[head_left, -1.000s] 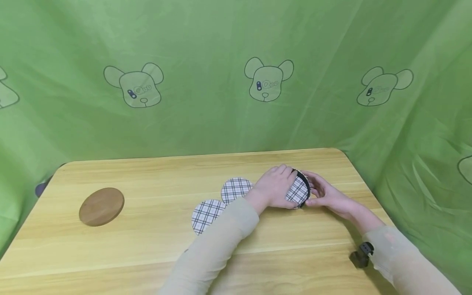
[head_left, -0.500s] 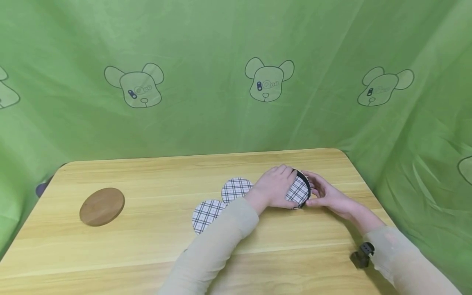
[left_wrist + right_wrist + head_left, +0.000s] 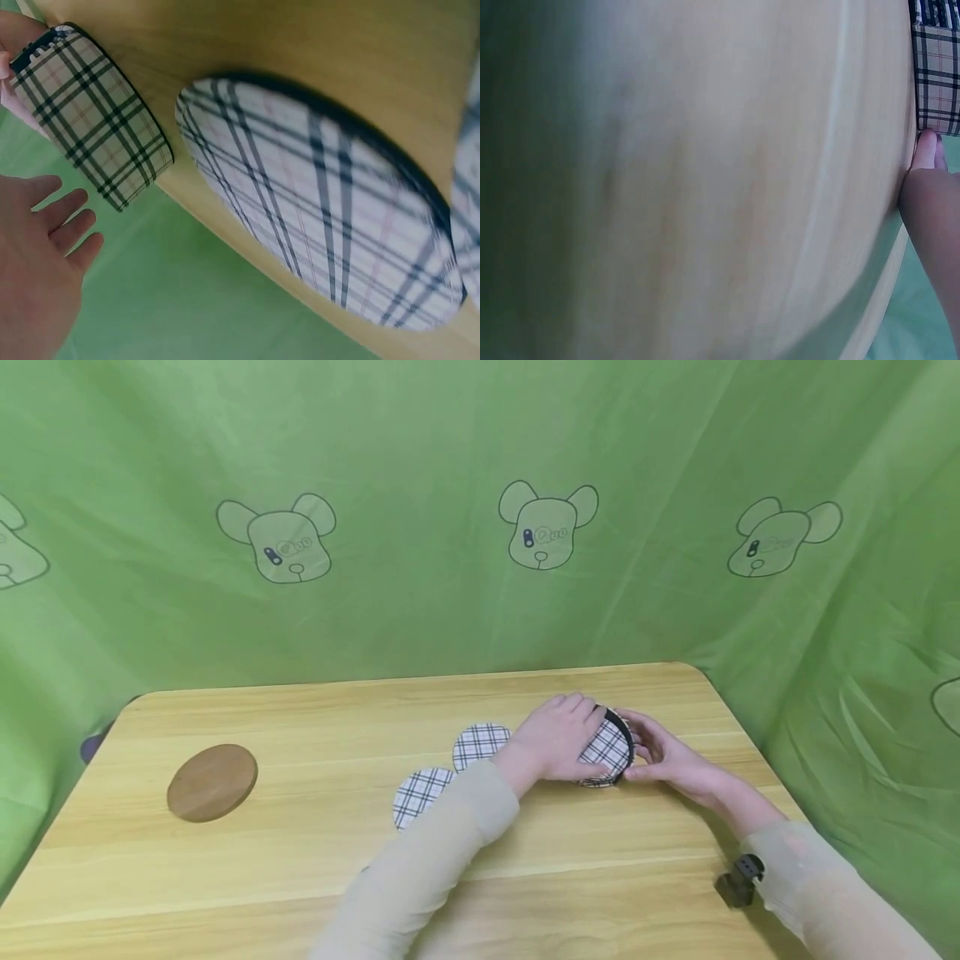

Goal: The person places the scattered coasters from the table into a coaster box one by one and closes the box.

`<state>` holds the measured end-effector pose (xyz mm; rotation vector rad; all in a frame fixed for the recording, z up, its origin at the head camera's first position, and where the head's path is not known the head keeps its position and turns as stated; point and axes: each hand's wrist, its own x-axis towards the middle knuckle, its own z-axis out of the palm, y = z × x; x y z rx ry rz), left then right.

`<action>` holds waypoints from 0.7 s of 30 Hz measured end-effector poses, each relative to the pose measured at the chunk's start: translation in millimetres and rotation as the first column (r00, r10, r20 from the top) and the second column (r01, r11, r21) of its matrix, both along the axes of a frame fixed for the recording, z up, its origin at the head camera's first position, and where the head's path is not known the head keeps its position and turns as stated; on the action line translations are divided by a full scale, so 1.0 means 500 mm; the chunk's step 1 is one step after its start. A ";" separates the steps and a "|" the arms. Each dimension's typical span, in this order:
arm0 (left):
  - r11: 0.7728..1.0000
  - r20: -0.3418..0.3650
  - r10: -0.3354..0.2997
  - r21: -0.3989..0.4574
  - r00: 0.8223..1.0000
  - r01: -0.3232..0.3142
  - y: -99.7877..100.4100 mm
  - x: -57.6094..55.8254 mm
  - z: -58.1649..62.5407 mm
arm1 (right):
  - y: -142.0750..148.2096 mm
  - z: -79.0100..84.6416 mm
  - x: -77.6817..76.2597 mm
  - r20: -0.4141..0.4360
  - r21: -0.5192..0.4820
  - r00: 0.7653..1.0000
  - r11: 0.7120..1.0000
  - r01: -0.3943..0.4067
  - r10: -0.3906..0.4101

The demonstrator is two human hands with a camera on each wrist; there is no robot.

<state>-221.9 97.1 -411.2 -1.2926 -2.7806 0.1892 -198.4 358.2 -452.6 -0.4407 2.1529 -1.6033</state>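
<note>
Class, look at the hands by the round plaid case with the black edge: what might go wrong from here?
First, the beige left sleeve overlaps two round white-and-black plaid discs in the head view, so drawing the arm back might brush and shift them.
Second, the right hand curls at the edge of the round plaid case while the left hand reaches over it; uneven pressure could turn or tip it.

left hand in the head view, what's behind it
The round plaid case: its right side and part of its black rim show past the left hand. The case's left side is covered there and can't be seen.
</note>
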 end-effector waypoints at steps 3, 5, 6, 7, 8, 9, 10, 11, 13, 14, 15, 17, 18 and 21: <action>1.000 -0.018 0.000 -0.001 1.000 0.000 -0.010 0.001 0.011 | -0.001 0.001 0.000 0.001 -0.003 1.000 1.000 -0.002 0.002; 1.000 -0.032 -0.003 0.004 0.999 0.004 -0.018 0.002 0.017 | -0.001 0.001 0.000 -0.001 -0.004 1.000 1.000 -0.003 0.003; 1.000 -0.042 -0.009 0.007 0.999 0.009 -0.022 0.001 0.019 | -0.001 -0.001 -0.001 0.000 -0.001 1.000 1.000 -0.002 0.002; 1.000 -0.045 -0.012 0.013 0.999 0.013 -0.026 0.001 0.021 | 0.000 -0.001 -0.002 0.003 0.000 1.000 1.000 0.000 0.000; 1.000 -0.049 -0.016 0.016 0.999 0.016 -0.030 0.000 0.023 | 0.000 -0.002 -0.002 0.005 0.003 1.000 1.000 0.002 -0.002; 1.000 -0.052 -0.018 0.021 0.999 0.019 -0.035 0.001 0.026 | 0.001 -0.004 -0.003 0.006 0.007 1.000 1.000 0.005 -0.005; 0.999 -0.053 -0.020 0.023 0.998 0.021 -0.040 0.000 0.028 | 0.001 -0.005 -0.004 0.007 0.011 1.000 1.000 0.007 -0.007; 0.999 -0.052 -0.023 0.029 0.998 0.024 -0.045 0.000 0.029 | 0.002 -0.005 -0.005 0.007 0.013 1.000 1.000 0.007 -0.007; 0.999 -0.047 -0.021 0.023 0.999 0.023 -0.055 0.001 0.033 | 0.002 -0.005 -0.005 0.006 0.012 1.000 1.000 0.007 -0.007; 1.000 -0.048 -0.021 0.019 0.999 0.022 -0.060 0.001 0.033 | 0.002 -0.004 -0.004 0.003 0.011 1.000 1.000 0.006 -0.006; 1.000 -0.044 -0.021 0.020 0.999 0.022 -0.065 0.000 0.033 | 0.001 -0.003 -0.004 0.001 0.010 1.000 1.000 0.006 -0.006; 1.000 -0.034 -0.020 0.018 0.999 0.021 -0.076 0.000 0.032 | 0.000 -0.001 -0.002 -0.001 0.004 1.000 1.000 0.005 -0.005; 1.000 -0.030 -0.020 0.016 0.999 0.021 -0.081 -0.001 0.031 | -0.001 0.001 -0.001 0.000 0.004 1.000 1.000 0.007 -0.007; 0.999 -0.011 -0.018 0.033 1.000 0.018 -0.097 -0.002 0.028 | -0.003 0.002 0.000 0.002 0.001 1.000 1.000 0.010 -0.010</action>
